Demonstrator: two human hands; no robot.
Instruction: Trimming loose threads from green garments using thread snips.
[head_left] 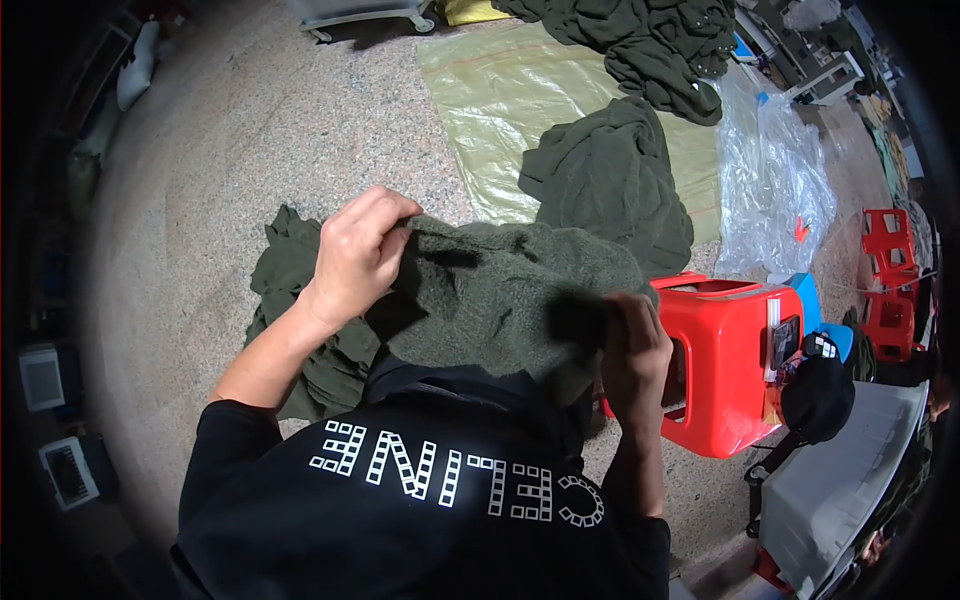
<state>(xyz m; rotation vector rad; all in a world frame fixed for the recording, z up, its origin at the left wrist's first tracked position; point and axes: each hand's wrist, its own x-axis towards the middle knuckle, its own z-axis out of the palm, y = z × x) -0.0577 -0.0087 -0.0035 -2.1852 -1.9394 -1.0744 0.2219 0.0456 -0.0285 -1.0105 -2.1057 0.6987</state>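
A dark green fleecy garment (490, 300) is stretched between my two hands above my lap. My left hand (365, 245) pinches its upper left edge, thumb and fingers pressed together. At its right side my right hand (637, 345) is closed on the cloth, partly in shadow. What part of the garment each hand grips cannot be made out. More dark green cloth (325, 365) hangs or lies at my left, below the left forearm; whether it belongs to the same garment is unclear.
A red plastic stool (715, 370) stands close by my right arm, with small items on it. Ahead, a yellowish woven sheet (500, 120) bears a green garment (615, 180) and a larger garment pile (650, 40). Clear plastic film (765, 190) and a grey-white tub (840, 490) are at right.
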